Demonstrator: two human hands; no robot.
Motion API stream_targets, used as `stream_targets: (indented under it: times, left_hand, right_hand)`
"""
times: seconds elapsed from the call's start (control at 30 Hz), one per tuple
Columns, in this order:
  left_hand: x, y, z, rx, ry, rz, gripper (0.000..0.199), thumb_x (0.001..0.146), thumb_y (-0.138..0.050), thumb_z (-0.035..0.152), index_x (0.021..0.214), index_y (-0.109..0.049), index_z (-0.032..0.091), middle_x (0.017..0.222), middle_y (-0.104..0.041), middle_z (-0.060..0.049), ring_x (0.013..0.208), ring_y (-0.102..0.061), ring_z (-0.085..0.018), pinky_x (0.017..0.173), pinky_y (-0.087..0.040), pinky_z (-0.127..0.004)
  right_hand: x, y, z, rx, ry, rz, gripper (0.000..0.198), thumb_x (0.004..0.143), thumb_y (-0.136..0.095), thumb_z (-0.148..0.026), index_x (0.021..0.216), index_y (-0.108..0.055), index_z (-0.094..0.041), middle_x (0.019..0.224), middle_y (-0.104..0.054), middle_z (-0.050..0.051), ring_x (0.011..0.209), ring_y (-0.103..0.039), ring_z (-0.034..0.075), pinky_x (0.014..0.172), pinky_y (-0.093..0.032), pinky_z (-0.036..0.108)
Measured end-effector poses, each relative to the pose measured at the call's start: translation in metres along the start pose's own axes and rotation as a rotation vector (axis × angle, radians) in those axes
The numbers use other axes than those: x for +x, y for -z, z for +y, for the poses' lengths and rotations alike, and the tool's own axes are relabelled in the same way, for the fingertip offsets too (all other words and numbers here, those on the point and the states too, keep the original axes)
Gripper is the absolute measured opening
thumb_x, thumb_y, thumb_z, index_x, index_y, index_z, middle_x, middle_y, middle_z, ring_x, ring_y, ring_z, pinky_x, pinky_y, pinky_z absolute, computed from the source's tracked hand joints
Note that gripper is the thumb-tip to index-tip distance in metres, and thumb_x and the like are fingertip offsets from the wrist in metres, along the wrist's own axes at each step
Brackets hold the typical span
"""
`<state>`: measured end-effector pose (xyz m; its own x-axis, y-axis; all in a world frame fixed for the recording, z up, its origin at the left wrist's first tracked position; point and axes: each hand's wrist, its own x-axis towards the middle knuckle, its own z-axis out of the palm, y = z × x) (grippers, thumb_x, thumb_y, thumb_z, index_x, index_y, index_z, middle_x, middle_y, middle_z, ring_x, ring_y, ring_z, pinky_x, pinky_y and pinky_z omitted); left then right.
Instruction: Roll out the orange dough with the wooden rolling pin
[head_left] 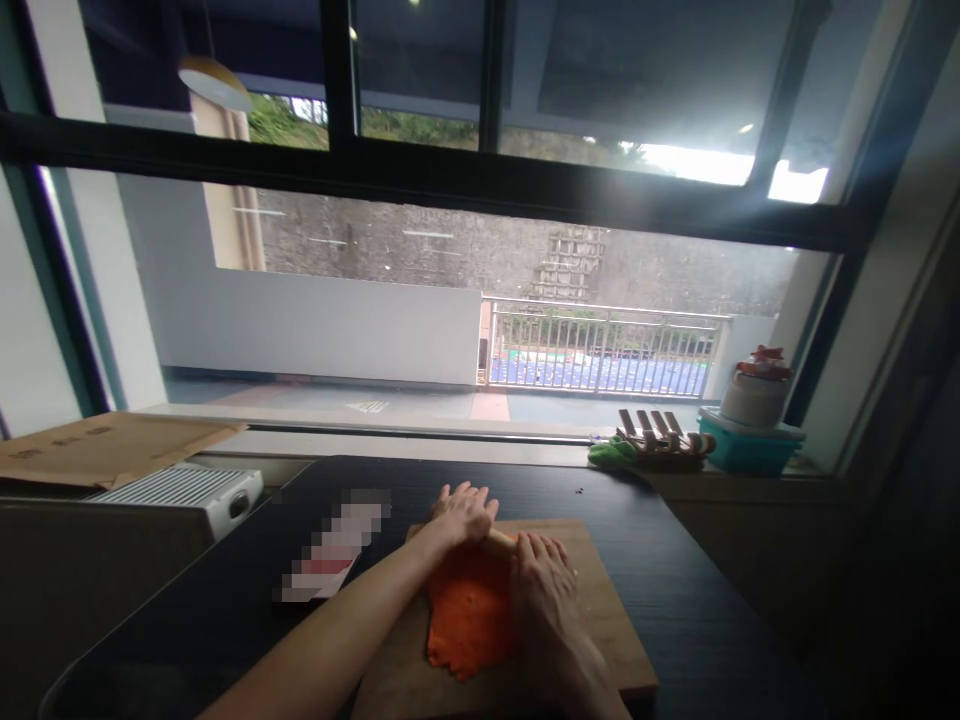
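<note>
A flat sheet of orange dough [474,615] with an uneven edge lies on a wooden board [611,620]. Across the dough's far edge runs a pale wooden rolling pin [501,541]; only its middle shows between my hands. My left hand [465,512] is over the pin's left part, closed on it, with the fingers reaching over the far side. On the right part, my right hand [544,575] is closed over the pin in the same way, and its palm and wrist cover the dough's right side.
The board rests on a dark table [697,590]. A blurred-out item [334,550] lies left of the board. Brown cardboard [112,445] is at far left. On the windowsill stand a teal box [750,440] with a jar [754,395] on it, and a green cloth [613,453].
</note>
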<state>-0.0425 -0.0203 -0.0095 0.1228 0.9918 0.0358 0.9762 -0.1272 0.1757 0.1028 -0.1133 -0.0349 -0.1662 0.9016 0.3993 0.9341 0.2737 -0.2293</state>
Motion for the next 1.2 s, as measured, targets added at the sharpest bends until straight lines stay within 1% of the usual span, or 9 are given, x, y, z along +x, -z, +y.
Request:
stream_targets:
  times: [0.13,0.27,0.37,0.5,0.67,0.8,0.93,1.07,1.2]
  left_hand:
    - [0.023,0.000,0.008,-0.022,0.027,0.020,0.055,0.092,-0.026,0.047,0.133,-0.045,0.017,0.138,-0.048,-0.014,0.133,-0.034,-0.030,0.106,-0.021,-0.055]
    - [0.025,-0.001,0.009,-0.029,0.022,0.020,0.051,0.089,-0.032,0.047,0.132,-0.046,0.023,0.139,-0.048,-0.012,0.133,-0.034,-0.028,0.106,-0.022,-0.054]
    - [0.007,0.001,0.003,-0.026,0.002,0.025,0.045,0.090,-0.032,0.046,0.126,-0.052,0.028,0.138,-0.050,-0.008,0.133,-0.035,-0.025,0.107,-0.021,-0.052]
    - [-0.033,0.003,-0.014,0.054,-0.125,0.064,0.042,0.094,-0.026,0.038,0.104,-0.065,0.031,0.125,-0.061,-0.004,0.130,-0.038,-0.024,0.107,-0.020,-0.053]
    - [-0.070,0.000,-0.037,-0.007,-0.176,0.115,0.050,0.095,-0.020,0.041,0.130,-0.051,0.025,0.138,-0.050,-0.006,0.134,-0.032,-0.023,0.109,-0.018,-0.050]
    - [-0.057,0.000,-0.030,0.018,-0.143,0.112,0.052,0.094,-0.021,0.041,0.132,-0.049,0.019,0.141,-0.045,-0.009,0.135,-0.031,-0.024,0.110,-0.018,-0.050]
    - [-0.017,0.004,-0.006,0.031,-0.034,0.083,0.045,0.092,-0.027,0.043,0.122,-0.055,0.026,0.134,-0.054,-0.006,0.132,-0.036,-0.023,0.108,-0.020,-0.050]
    - [0.015,0.005,0.012,0.016,0.050,0.114,0.045,0.090,-0.029,0.044,0.113,-0.059,0.020,0.124,-0.060,-0.012,0.122,-0.046,-0.026,0.105,-0.025,-0.051]
    - [0.012,0.004,0.012,-0.002,0.059,0.133,0.041,0.090,-0.031,0.039,0.114,-0.059,0.020,0.123,-0.059,-0.013,0.118,-0.049,-0.028,0.100,-0.031,-0.053]
  right_hand:
    - [0.009,0.001,0.009,-0.042,-0.031,0.017,0.040,0.091,-0.033,-0.017,0.122,-0.058,-0.015,0.123,-0.060,0.011,0.118,-0.050,0.022,0.107,-0.025,0.035]
    - [0.001,-0.008,0.008,-0.047,-0.035,0.069,0.040,0.090,-0.035,-0.013,0.122,-0.058,-0.014,0.123,-0.060,0.011,0.118,-0.051,0.021,0.106,-0.027,0.034]
    - [-0.013,-0.013,0.001,-0.059,-0.017,0.118,0.043,0.089,-0.034,-0.012,0.126,-0.056,-0.016,0.129,-0.056,0.010,0.122,-0.048,0.022,0.106,-0.029,0.036]
    - [-0.036,-0.014,-0.011,-0.051,0.028,0.126,0.047,0.088,-0.032,-0.011,0.130,-0.053,-0.018,0.136,-0.050,0.009,0.127,-0.043,0.023,0.106,-0.030,0.037]
    - [-0.048,-0.019,-0.022,-0.031,0.019,0.101,0.046,0.088,-0.033,-0.015,0.129,-0.054,-0.020,0.134,-0.052,0.007,0.124,-0.046,0.023,0.106,-0.030,0.036]
    - [-0.028,-0.011,-0.017,-0.025,0.000,0.069,0.041,0.093,-0.031,-0.026,0.125,-0.056,-0.019,0.131,-0.054,0.009,0.125,-0.045,0.023,0.105,-0.030,0.036]
    - [0.011,0.004,0.003,-0.067,-0.054,-0.044,0.042,0.095,-0.027,-0.034,0.111,-0.063,-0.021,0.130,-0.055,0.009,0.129,-0.039,0.026,0.100,-0.032,0.039]
    - [0.052,0.008,0.025,-0.103,-0.148,-0.146,0.044,0.095,-0.025,-0.037,0.100,-0.067,-0.023,0.116,-0.063,0.009,0.124,-0.043,0.028,0.097,-0.034,0.043]
    - [0.070,0.007,0.034,-0.105,-0.115,-0.187,0.039,0.094,-0.029,-0.036,0.102,-0.066,-0.024,0.117,-0.062,0.008,0.124,-0.043,0.025,0.096,-0.035,0.039]
